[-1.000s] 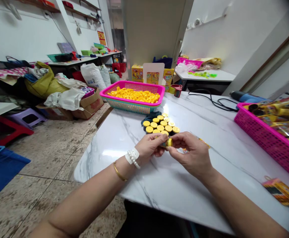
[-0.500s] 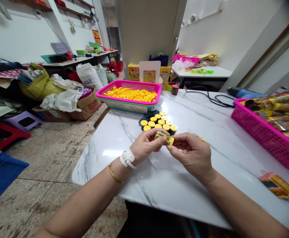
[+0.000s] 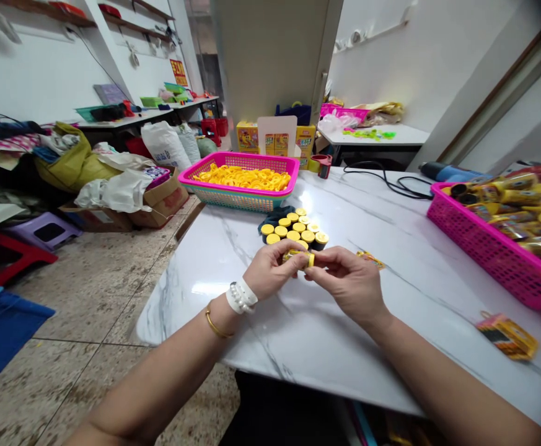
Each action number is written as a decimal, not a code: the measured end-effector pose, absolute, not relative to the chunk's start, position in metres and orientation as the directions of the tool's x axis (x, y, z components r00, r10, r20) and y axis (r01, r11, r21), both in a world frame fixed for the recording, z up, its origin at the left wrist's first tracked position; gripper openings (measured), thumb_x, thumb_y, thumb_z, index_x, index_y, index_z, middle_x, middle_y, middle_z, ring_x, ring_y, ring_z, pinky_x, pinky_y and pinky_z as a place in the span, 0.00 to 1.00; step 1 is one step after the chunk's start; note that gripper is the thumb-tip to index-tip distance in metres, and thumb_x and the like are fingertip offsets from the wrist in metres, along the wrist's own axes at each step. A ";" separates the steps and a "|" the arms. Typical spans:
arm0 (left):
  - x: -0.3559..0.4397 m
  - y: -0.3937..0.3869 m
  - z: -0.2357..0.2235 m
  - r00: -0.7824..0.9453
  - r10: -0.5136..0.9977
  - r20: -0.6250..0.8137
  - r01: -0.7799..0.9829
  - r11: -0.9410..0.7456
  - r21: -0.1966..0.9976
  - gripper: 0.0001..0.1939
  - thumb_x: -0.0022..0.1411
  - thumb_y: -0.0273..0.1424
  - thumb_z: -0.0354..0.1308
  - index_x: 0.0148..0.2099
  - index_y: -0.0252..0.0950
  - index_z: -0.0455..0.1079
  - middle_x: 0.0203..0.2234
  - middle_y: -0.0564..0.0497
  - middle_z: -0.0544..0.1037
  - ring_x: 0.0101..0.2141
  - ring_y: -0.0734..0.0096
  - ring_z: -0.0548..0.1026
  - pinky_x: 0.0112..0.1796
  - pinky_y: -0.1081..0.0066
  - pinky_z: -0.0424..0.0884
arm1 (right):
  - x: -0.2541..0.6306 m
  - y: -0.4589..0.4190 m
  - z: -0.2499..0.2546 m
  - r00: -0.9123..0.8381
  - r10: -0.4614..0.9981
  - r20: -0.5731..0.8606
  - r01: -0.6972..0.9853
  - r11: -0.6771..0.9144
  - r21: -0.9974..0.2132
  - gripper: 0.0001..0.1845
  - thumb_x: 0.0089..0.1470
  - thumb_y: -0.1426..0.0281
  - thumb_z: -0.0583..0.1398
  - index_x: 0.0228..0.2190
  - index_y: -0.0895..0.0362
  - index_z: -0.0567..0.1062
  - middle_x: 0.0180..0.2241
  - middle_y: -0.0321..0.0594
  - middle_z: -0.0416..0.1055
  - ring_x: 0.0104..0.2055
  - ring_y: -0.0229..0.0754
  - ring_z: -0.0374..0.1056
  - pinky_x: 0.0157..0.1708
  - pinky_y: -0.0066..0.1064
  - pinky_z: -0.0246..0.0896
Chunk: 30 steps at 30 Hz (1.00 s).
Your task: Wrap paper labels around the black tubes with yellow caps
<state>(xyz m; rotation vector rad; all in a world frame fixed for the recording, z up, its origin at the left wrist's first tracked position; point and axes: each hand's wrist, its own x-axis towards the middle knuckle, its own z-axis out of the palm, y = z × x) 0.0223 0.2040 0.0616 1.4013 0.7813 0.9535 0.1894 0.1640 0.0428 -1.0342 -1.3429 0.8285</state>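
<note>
Since the earlier frame, the small tube (image 3: 298, 257) has swung from a slant to nearly level, and the right hand (image 3: 354, 282) has uncovered more of the flat packet (image 3: 371, 259) beside it.

At far left, a blue bin (image 3: 10, 337) and a purple stool (image 3: 47, 230) stand on the floor, with a cardboard box (image 3: 165, 201) farther along. On the table (image 3: 205, 310), a pink-rimmed basket (image 3: 238, 197) holds yellow-orange pieces (image 3: 245, 178). Nearer, the left hand (image 3: 268, 271), with a bead bracelet (image 3: 241, 296) at its wrist, grasps the tube between thumb and fingers, above the table and just in front of the dark jars with yellow lids (image 3: 293, 234). A dark cloth (image 3: 277, 215) lies by the jars. The right hand's thumb and forefinger pinch the tube's yellow end; its other fingers are curled. Behind stand yellow boxes (image 3: 305, 141). Past the flat packet run a black cable (image 3: 391, 181) and a blue tool (image 3: 451, 173). At far right, a wrapped packet (image 3: 509, 336) lies near a pink basket (image 3: 493, 248) heaped with yellow tubes (image 3: 523, 197).
</note>
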 end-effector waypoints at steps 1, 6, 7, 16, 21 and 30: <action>0.023 0.202 0.063 0.432 0.894 0.115 -0.072 -0.093 0.993 0.19 0.55 0.44 0.67 0.40 0.33 0.76 0.27 0.51 0.75 0.26 0.75 0.72 0.31 0.74 0.68 | 0.188 0.164 0.044 0.076 0.951 0.298 0.027 0.297 -0.954 0.13 0.47 0.62 0.71 0.33 0.56 0.78 0.28 0.38 0.77 0.29 0.43 0.76 0.32 0.38 0.78; 0.023 0.204 0.061 0.427 0.903 -0.042 -0.160 0.121 0.980 0.26 0.53 0.53 0.65 0.39 0.34 0.72 0.19 0.55 0.69 0.18 0.78 0.65 0.20 0.76 0.58 | 0.193 0.170 0.041 0.069 0.900 0.431 0.111 0.422 -0.900 0.11 0.48 0.64 0.70 0.34 0.54 0.78 0.32 0.39 0.78 0.33 0.42 0.76 0.34 0.38 0.78; 0.023 0.206 0.059 0.447 0.890 -0.095 -0.176 0.192 0.965 0.26 0.53 0.54 0.65 0.36 0.33 0.71 0.17 0.57 0.66 0.17 0.80 0.62 0.19 0.77 0.55 | 0.195 0.171 0.039 0.056 0.861 0.505 0.184 0.488 -0.853 0.10 0.48 0.66 0.70 0.34 0.54 0.78 0.34 0.40 0.77 0.35 0.42 0.76 0.35 0.37 0.78; 0.021 0.209 0.058 0.467 0.879 0.091 -0.131 -0.033 0.991 0.20 0.55 0.46 0.67 0.40 0.34 0.72 0.25 0.56 0.70 0.24 0.81 0.65 0.28 0.77 0.62 | 0.187 0.170 0.045 0.091 0.983 0.161 -0.152 0.174 -0.973 0.17 0.40 0.63 0.74 0.30 0.57 0.77 0.27 0.37 0.77 0.28 0.42 0.77 0.33 0.38 0.78; 0.021 0.213 0.052 0.529 0.846 -0.063 -0.145 0.163 0.976 0.25 0.55 0.53 0.64 0.31 0.34 0.67 0.16 0.58 0.64 0.16 0.82 0.60 0.18 0.78 0.53 | 0.200 0.176 0.047 -0.210 0.977 0.036 -0.284 -0.025 -0.959 0.22 0.44 0.64 0.73 0.42 0.55 0.79 0.31 0.36 0.78 0.31 0.40 0.78 0.34 0.38 0.80; 0.021 0.211 0.051 0.663 0.727 -0.180 -0.177 0.385 0.906 0.28 0.54 0.54 0.64 0.36 0.31 0.69 0.14 0.57 0.70 0.09 0.83 0.58 0.13 0.79 0.51 | 0.204 0.176 0.040 -0.087 0.986 0.141 -0.278 0.112 -0.954 0.08 0.46 0.67 0.73 0.30 0.55 0.82 0.31 0.35 0.76 0.27 0.37 0.75 0.29 0.34 0.80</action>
